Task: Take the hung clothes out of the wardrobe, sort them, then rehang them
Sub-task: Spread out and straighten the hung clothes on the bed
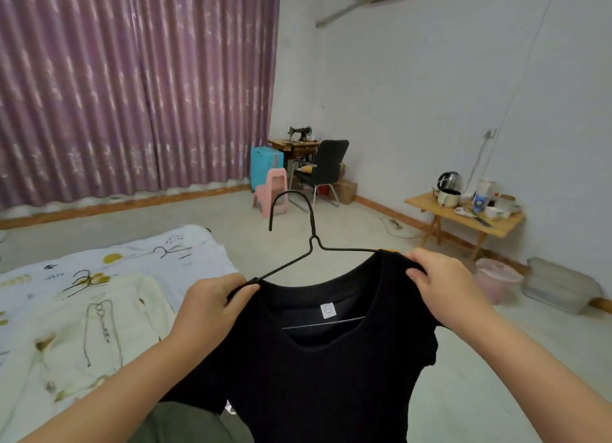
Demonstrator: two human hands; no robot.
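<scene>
Your left hand (212, 305) and right hand (442, 278) pinch the black top's (318, 376) shoulders on the hanger (309, 243); you're fitting it, so next seat both shoulders evenly.

black short-sleeved top (311, 369) held up in front, neckline facing camera with white label inside collar, black wire hanger (306, 243) partly inside it, hook up, left arm bare, right arm under shoulder, cream garment (99, 326) flat on bed at left
</scene>
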